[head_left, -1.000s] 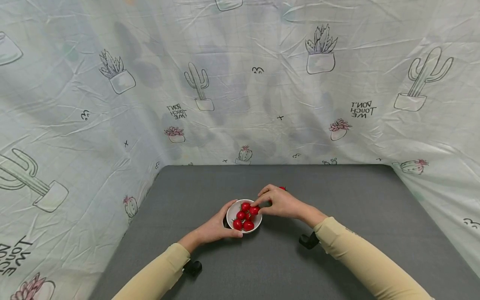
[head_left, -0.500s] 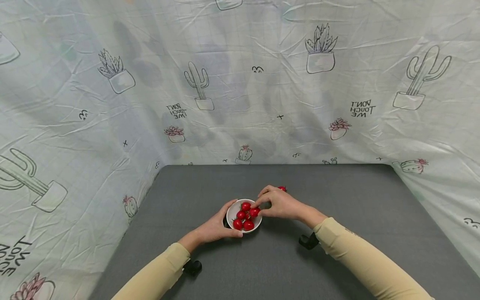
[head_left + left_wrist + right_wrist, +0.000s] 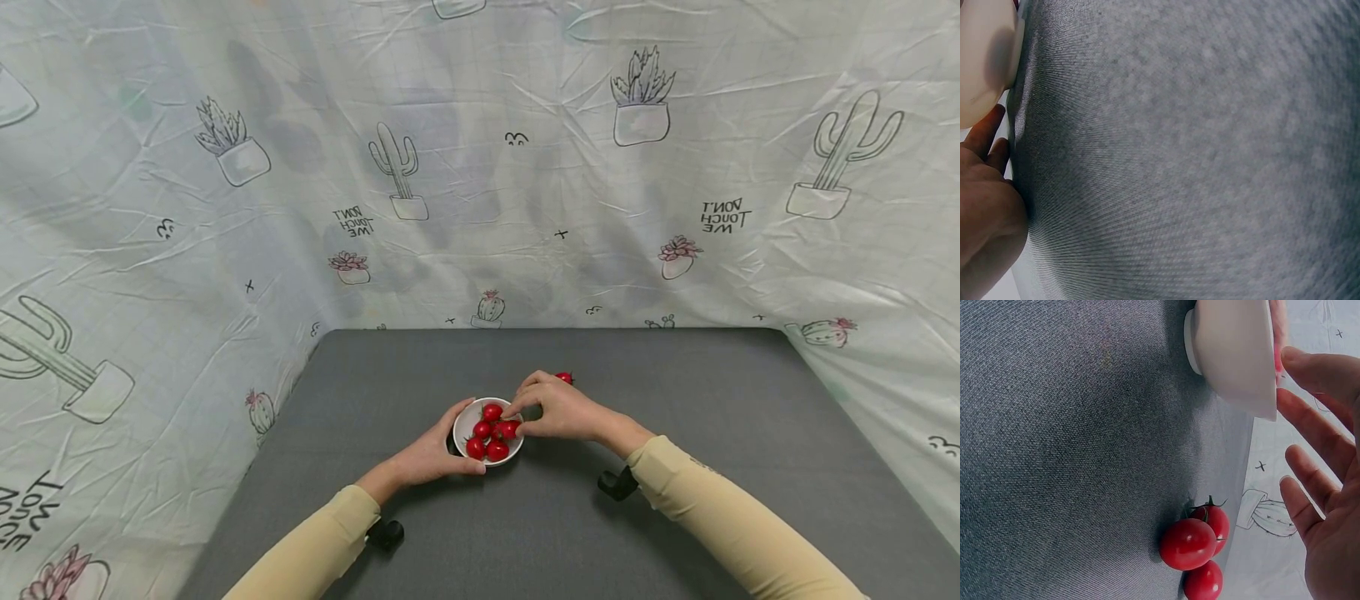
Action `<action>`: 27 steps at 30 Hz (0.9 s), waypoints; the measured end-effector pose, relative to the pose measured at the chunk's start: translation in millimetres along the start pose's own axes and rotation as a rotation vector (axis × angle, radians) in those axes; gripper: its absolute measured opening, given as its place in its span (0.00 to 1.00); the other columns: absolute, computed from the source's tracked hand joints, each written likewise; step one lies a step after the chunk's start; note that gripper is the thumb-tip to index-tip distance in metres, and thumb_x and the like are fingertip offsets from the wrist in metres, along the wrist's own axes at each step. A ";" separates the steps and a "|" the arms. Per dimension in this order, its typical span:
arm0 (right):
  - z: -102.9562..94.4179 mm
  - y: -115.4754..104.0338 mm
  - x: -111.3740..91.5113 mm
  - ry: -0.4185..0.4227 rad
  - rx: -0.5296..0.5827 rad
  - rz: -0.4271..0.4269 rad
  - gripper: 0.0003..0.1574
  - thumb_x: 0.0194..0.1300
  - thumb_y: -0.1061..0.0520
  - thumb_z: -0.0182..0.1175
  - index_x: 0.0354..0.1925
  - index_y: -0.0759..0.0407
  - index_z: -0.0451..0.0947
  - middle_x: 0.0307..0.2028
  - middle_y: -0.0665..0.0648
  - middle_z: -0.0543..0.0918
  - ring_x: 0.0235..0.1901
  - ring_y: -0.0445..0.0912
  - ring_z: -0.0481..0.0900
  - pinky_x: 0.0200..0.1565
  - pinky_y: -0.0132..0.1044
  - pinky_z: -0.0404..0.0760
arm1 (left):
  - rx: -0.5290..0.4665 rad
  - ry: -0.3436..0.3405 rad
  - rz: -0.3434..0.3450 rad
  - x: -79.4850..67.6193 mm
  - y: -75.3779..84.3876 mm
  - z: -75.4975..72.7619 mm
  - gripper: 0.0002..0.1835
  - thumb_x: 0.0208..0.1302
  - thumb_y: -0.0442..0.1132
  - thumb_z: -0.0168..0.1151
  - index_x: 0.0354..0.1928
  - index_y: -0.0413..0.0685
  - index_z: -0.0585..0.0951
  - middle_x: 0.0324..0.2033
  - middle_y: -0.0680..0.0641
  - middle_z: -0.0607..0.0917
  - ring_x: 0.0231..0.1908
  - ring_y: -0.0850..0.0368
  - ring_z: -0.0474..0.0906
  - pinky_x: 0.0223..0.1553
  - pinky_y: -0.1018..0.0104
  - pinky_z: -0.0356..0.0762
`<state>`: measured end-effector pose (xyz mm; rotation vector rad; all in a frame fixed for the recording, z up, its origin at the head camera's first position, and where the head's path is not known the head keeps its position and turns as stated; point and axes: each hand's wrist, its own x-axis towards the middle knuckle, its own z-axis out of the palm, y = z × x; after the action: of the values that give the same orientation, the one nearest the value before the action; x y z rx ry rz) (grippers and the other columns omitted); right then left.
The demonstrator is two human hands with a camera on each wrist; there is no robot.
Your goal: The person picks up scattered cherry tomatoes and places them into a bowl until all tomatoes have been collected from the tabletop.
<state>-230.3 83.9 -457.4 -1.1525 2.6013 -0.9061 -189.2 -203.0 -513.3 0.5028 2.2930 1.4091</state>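
Note:
A white bowl (image 3: 460, 437) with several small red tomatoes (image 3: 497, 451) stands on the dark grey table. My left hand (image 3: 429, 457) holds it from the left, thumb at the near side and fingers round the far side. In the left wrist view, fingertips rest against the bowl (image 3: 982, 69). My right hand (image 3: 558, 407) hovers at the bowl's right rim. Its thumb and index finger are spread just above a tomato (image 3: 509, 429) inside, the thumb tip close to or touching it. In the right wrist view, the other fingers of the right hand (image 3: 1329, 450) extend loosely.
Three more tomatoes (image 3: 1188, 544) with green stems lie on the table beyond the right hand; the head view shows only part of one tomato (image 3: 564, 377). A printed cloth (image 3: 525, 183) hangs behind the table (image 3: 480, 533).
The tomato under my right fingers has sunk lower in the bowl and turned. The right thumb and index finger have parted from round it. My left hand and the bowl have stayed put.

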 end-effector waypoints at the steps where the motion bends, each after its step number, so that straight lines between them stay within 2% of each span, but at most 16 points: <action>1: -0.3 0.1 0.1 0.002 -0.001 -0.003 0.15 0.64 0.52 0.73 0.50 0.44 0.90 0.48 0.40 0.85 0.58 0.46 0.70 0.55 0.50 0.76 | -0.001 -0.001 -0.002 -0.1 0.2 0.0 0.59 0.56 0.55 0.78 0.81 0.61 0.49 0.75 0.50 0.61 0.71 0.50 0.60 0.70 0.41 0.56; 9: -2.3 3.8 0.3 0.036 -0.008 -0.031 0.16 0.64 0.52 0.73 0.51 0.48 0.90 0.46 0.43 0.88 0.56 0.46 0.71 0.54 0.51 0.75 | -0.011 -0.004 -0.001 0.0 -0.1 -0.3 0.59 0.56 0.56 0.78 0.81 0.62 0.49 0.75 0.50 0.61 0.71 0.50 0.60 0.69 0.40 0.56; 16: -11.6 2.6 -5.0 0.077 0.021 0.006 0.15 0.65 0.52 0.73 0.50 0.45 0.90 0.47 0.40 0.85 0.56 0.45 0.71 0.53 0.55 0.77 | -0.015 -0.007 0.013 -0.5 -0.4 -0.5 0.58 0.56 0.55 0.78 0.81 0.62 0.50 0.74 0.50 0.61 0.71 0.51 0.60 0.69 0.41 0.55; 27: -33.9 10.9 -19.6 0.160 0.072 0.031 0.15 0.66 0.51 0.72 0.52 0.40 0.88 0.50 0.43 0.82 0.55 0.44 0.71 0.52 0.57 0.77 | -0.020 -0.001 0.019 -2.3 1.2 -1.3 0.59 0.55 0.53 0.80 0.82 0.61 0.50 0.75 0.50 0.60 0.72 0.50 0.58 0.70 0.40 0.53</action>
<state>-236.0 119.4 -438.5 -1.0588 2.6768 -1.1182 -187.8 -204.7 -511.4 0.5198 2.2763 1.4389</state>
